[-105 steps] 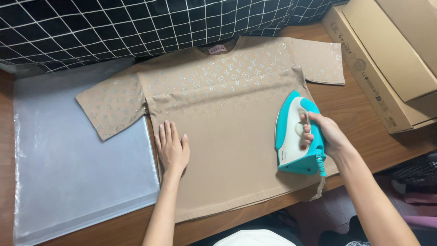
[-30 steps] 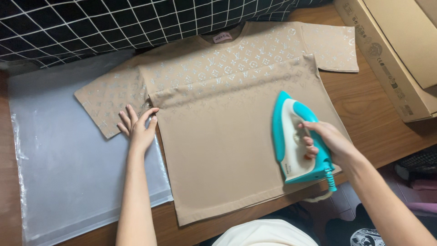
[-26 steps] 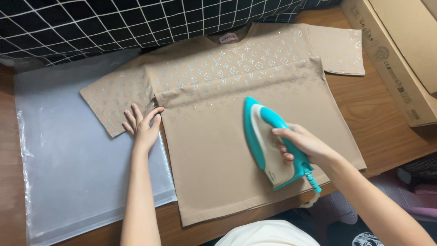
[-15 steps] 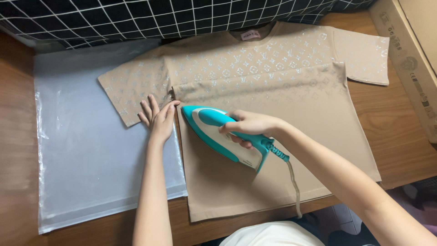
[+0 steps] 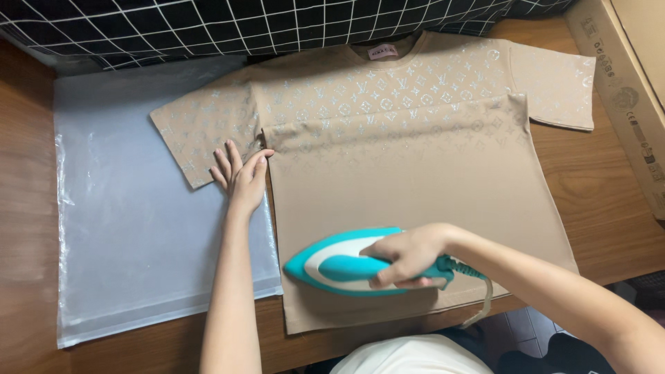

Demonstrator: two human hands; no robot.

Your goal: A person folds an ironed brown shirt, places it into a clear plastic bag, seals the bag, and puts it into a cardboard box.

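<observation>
Iron (image 5: pixel 346 266) gripped by right hand (image 5: pixel 405 255), nose pointing left.
Left hand (image 5: pixel 242 176) lies open, flat on shirt (image 5: pixel 415 159), farther off.

One tan patterned T-shirt (image 5: pixel 415 159) on table. One teal-and-white iron (image 5: pixel 346 264). One clear plastic sheet (image 5: pixel 138 208). One checked black cloth (image 5: pixel 208 24). One cardboard box (image 5: pixel 634 90). Two hands: left hand (image 5: pixel 242 176), right hand (image 5: pixel 409 255).

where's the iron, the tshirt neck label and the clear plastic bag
iron (image 5: pixel 332 266), head view, on its teal and white top.
neck label (image 5: pixel 382 52), head view, middle of the label.
clear plastic bag (image 5: pixel 131 228), head view, bare middle of the bag.
</observation>
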